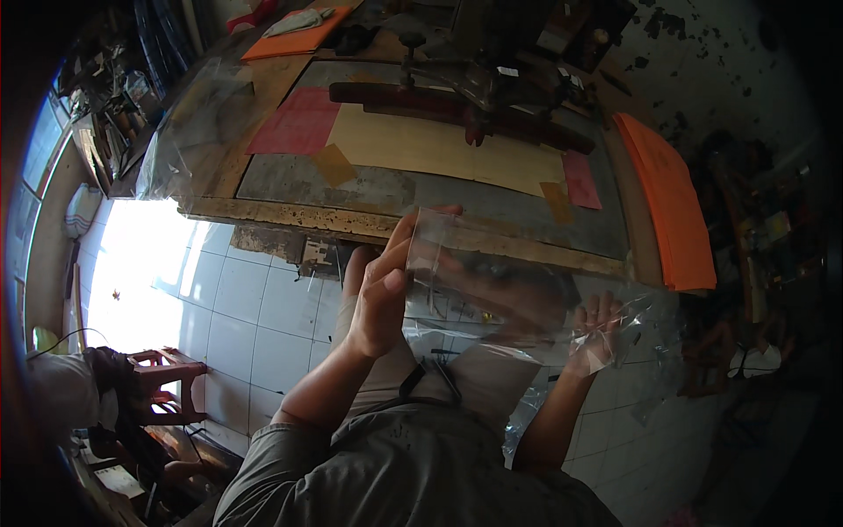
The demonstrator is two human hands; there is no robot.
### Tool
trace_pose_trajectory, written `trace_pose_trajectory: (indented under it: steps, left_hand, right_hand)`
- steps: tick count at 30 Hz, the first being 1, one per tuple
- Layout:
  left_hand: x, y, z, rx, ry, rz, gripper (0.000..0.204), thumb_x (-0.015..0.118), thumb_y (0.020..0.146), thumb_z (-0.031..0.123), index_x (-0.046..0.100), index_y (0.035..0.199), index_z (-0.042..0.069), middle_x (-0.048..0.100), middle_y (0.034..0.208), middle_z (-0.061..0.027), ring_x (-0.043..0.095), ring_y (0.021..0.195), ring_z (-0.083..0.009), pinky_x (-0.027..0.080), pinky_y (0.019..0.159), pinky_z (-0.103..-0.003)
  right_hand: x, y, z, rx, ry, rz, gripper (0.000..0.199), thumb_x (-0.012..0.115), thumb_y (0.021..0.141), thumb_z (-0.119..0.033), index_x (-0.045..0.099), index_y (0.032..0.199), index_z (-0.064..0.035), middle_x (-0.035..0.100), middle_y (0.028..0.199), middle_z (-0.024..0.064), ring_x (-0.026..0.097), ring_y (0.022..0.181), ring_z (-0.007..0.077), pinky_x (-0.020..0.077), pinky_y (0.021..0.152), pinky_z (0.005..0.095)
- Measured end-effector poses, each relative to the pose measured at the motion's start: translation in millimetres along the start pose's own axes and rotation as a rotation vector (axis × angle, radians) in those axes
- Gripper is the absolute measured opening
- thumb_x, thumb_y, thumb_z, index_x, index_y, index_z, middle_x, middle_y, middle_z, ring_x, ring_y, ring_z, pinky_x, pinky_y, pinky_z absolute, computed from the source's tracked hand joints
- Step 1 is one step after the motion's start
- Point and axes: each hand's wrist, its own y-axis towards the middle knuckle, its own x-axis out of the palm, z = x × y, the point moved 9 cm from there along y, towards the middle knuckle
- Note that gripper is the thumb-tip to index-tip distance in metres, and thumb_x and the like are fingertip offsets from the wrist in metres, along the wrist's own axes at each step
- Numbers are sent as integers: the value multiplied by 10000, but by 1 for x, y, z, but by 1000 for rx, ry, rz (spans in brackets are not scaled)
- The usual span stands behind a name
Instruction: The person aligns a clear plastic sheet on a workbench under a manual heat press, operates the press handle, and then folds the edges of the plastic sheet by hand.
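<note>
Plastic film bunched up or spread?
Spread: the clear plastic film extends from the left hand to the right hand, creased near the right.

Daylight enters from the left, beside a pale-framed window (33, 189), and burns a patch of the white square-tiled floor (263, 285) out to featureless glare. Brightness falls off rightward, leaving the cluttered dark shelving (777, 237) murky and hard to read. Sharp glints streak the clear, crinkled plastic film (505, 290), which veils the bare right hand (597, 329) in haze. Fisheye distortion bows the long worn wooden table edge (307, 220), and black vignetting swallows the corners.
</note>
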Motion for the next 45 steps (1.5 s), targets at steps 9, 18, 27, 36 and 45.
trace_pose_trajectory:
  steps: [9,18,27,36,45]
  left_hand:
    - [-13,6,2,-72,356,195,193,657,1016,139,543,1094,3,756,976,-142,697,783,-110,526,709,-223]
    - [0,11,33,46,294,267,368,735,940,-23,483,1203,29,764,955,-114,725,899,-104,549,729,-205]
    - [12,13,46,51,475,256,310,741,942,8,633,1226,-51,781,936,-150,756,912,-170,593,761,-248]
    - [11,11,48,-46,532,260,351,803,911,72,717,1249,30,785,918,-46,713,829,-48,530,705,-184]
    - [7,11,45,-60,554,251,337,798,916,84,722,1241,38,790,931,-51,710,815,-43,521,685,-183]
  right_hand:
    - [-13,-8,-8,3,-30,289,126,707,944,-111,588,947,-71,433,837,9,369,670,107,308,521,244]
    - [-9,-13,-22,70,-182,181,268,669,998,-163,594,1218,-29,469,939,0,425,762,77,388,585,205]
    - [-2,-15,-24,58,-116,119,334,695,961,-121,558,1249,-24,476,977,14,438,786,91,403,609,212]
    - [-6,-17,-29,43,-147,214,306,697,984,-146,543,1218,-22,474,975,21,436,786,93,402,605,208]
    - [-8,-17,-28,73,-138,210,245,677,1014,-166,549,1174,-31,477,927,15,440,757,90,403,584,204]
